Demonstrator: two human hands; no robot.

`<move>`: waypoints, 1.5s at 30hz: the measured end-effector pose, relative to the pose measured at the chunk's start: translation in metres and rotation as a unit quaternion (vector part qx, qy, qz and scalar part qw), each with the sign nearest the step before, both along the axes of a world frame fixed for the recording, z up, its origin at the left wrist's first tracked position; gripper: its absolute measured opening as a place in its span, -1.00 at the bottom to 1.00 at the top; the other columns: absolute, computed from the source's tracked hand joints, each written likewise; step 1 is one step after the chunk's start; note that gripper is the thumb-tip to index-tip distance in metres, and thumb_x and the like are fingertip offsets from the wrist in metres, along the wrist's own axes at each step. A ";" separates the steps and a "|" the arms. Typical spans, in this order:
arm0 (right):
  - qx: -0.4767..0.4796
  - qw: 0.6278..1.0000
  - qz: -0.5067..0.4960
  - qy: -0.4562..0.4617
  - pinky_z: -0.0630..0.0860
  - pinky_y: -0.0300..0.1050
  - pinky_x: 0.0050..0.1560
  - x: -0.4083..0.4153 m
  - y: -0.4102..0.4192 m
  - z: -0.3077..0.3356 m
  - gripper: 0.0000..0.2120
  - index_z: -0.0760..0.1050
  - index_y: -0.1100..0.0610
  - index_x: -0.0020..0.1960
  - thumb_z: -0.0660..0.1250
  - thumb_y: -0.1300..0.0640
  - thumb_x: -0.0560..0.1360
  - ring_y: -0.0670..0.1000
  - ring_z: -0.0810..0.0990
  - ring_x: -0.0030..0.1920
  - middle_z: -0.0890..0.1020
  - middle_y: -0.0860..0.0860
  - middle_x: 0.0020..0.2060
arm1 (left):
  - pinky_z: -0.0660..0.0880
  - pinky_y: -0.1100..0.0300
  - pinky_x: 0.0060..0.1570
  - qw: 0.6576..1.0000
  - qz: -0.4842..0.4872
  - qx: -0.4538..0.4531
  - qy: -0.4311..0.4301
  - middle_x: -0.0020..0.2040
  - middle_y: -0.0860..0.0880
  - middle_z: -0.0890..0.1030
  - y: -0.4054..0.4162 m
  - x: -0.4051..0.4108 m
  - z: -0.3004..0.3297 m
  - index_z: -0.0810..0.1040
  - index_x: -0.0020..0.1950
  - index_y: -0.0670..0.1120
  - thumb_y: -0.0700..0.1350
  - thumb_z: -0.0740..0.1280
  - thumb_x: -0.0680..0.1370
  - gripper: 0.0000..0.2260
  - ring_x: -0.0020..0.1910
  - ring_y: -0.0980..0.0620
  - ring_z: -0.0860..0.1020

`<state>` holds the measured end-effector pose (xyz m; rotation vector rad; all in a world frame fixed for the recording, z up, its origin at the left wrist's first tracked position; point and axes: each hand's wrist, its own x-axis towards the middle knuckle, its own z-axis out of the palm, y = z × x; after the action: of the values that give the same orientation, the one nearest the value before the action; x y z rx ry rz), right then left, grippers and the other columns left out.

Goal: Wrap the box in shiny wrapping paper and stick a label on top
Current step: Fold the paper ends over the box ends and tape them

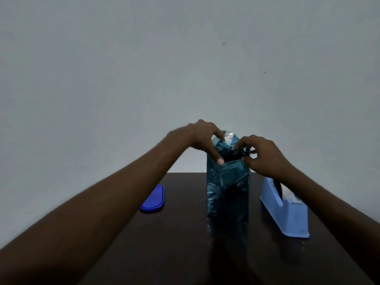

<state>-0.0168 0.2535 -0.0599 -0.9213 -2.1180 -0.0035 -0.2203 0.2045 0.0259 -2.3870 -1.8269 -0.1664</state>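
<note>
A tall box [227,188] covered in shiny teal wrapping paper stands upright in the middle of the dark table. Its top end is open, with loose paper flaps sticking up and a silvery underside showing. My left hand [205,140] grips the top left of the paper, thumb pressed on the front face. My right hand [261,155] pinches the paper flap at the top right corner. No label is in view.
A light blue tape dispenser [287,210] stands right of the box, partly behind my right forearm. A dark blue oval lid [153,199] lies left of the box. The dark brown table [185,254] ends against a plain grey wall.
</note>
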 end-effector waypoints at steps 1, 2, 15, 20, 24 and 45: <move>-0.013 1.000 0.010 0.009 0.55 0.07 0.03 0.003 0.002 0.002 -0.66 0.61 0.01 0.03 0.42 0.35 0.35 0.03 0.55 -0.01 0.62 -0.03 -0.04 | 0.31 -0.02 0.26 0.998 -0.013 0.054 0.017 0.33 0.02 0.51 0.004 0.004 -0.007 0.55 0.29 0.10 0.24 0.54 0.29 -0.39 0.34 -0.02 0.38; -0.025 0.999 0.015 0.015 0.57 0.06 0.06 0.006 0.003 0.003 -0.65 0.61 0.01 0.03 0.41 0.37 0.35 0.01 0.56 -0.01 0.62 -0.05 -0.05 | 0.30 0.01 0.18 0.993 -0.032 0.114 0.016 0.24 0.04 0.57 0.007 0.008 -0.010 0.60 0.22 0.10 0.19 0.54 0.32 -0.49 0.29 -0.01 0.42; -0.087 0.991 0.044 0.086 0.39 -0.09 -0.13 0.011 0.004 0.010 -0.81 0.57 -0.01 -0.25 0.32 0.11 0.54 -0.07 0.54 -0.21 0.62 -0.06 -0.30 | 0.35 0.39 -0.13 0.986 -0.098 0.071 -0.115 0.00 0.11 0.67 0.014 0.014 0.015 0.68 0.07 0.03 0.12 0.52 0.39 -0.69 0.01 0.19 0.53; -0.117 0.985 0.054 0.117 0.40 -0.04 -0.07 0.012 0.004 0.006 -0.75 0.56 0.13 -0.19 0.28 0.02 0.57 0.10 0.55 -0.15 0.62 0.07 -0.25 | 0.40 0.53 -0.26 0.961 -0.107 0.145 -0.208 -0.19 0.04 0.71 0.016 0.017 0.019 0.73 -0.15 -0.03 -0.10 0.52 0.41 -0.95 -0.14 0.20 0.61; -0.157 0.970 0.083 0.163 0.50 0.18 0.14 0.013 0.002 0.009 -0.66 0.56 0.21 -0.17 0.19 -0.04 0.50 0.24 0.56 -0.01 0.62 0.19 -0.16 | 0.44 0.39 -0.20 0.947 -0.091 0.150 -0.268 -0.16 0.07 0.70 0.016 0.009 0.021 0.72 -0.09 -0.04 -0.07 0.47 0.47 -0.92 -0.12 0.18 0.59; -0.185 0.978 0.035 0.094 0.51 0.23 0.18 0.004 0.001 0.026 -0.47 0.64 0.17 -0.10 0.21 -0.30 0.43 0.23 0.60 0.04 0.67 0.16 -0.10 | 0.38 0.45 -0.32 0.929 -0.012 0.173 -0.327 -0.19 0.01 0.71 0.048 -0.018 -0.058 0.74 -0.09 -0.09 -0.12 0.46 0.48 -0.91 -0.37 0.30 0.53</move>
<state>-0.0124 0.2545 -0.0334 -1.0152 -2.0043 0.5111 -0.2383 0.2523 -0.0320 -2.2415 -1.7759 -1.3054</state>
